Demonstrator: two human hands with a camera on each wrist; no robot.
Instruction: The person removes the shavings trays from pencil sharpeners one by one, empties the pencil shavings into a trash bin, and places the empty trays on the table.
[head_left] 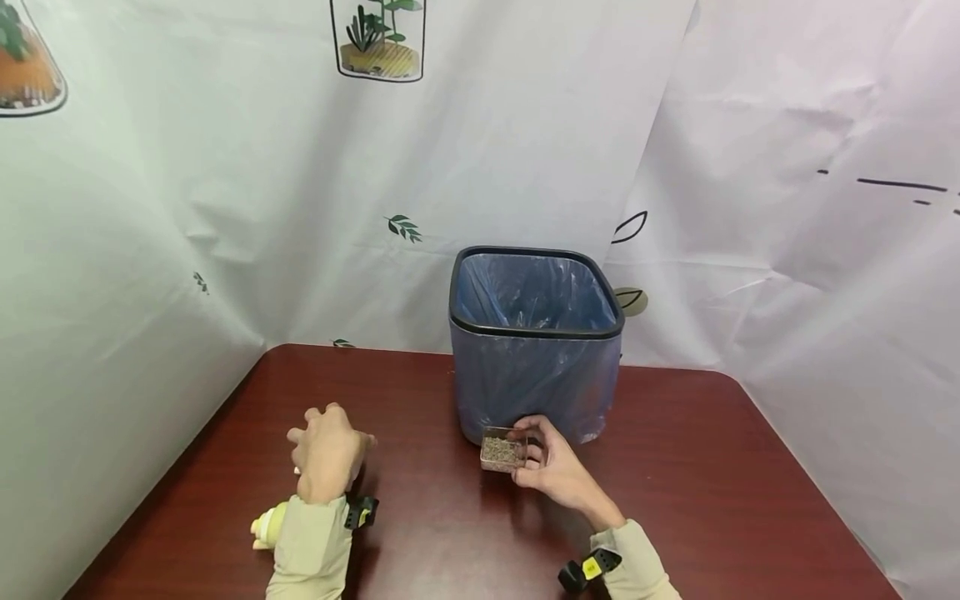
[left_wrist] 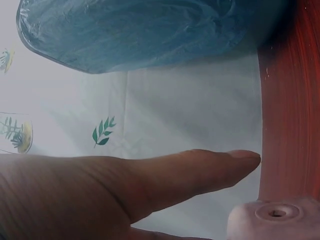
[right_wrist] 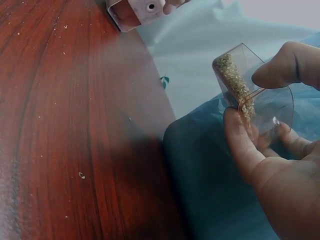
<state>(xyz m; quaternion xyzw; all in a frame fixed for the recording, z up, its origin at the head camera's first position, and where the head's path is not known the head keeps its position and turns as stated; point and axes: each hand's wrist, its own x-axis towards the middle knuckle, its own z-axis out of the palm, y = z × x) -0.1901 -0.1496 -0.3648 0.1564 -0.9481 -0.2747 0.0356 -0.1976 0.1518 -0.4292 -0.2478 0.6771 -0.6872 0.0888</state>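
The clear box, holding a layer of brownish flakes, lies at mid-table, before the near wall of the bin; whether it touches the bin cannot be told. The right hand grips the box from its right side, thumb and fingers pinching its walls. The bin, dark-rimmed and lined with a bluish bag, stands upright toward the far edge of the table, right of centre. To the left, well apart from the box, the left hand reaches over a pale pink block with a round hole in one face; its thumb is straight and its fingers relaxed, and any firm contact with the block cannot be made out. Nearer, beside the left sleeve, rests a yellow-and-white object, partly hidden. Small specks dot the table. Beyond the table's far edge hangs a white sheet printed with leaves and planted jars
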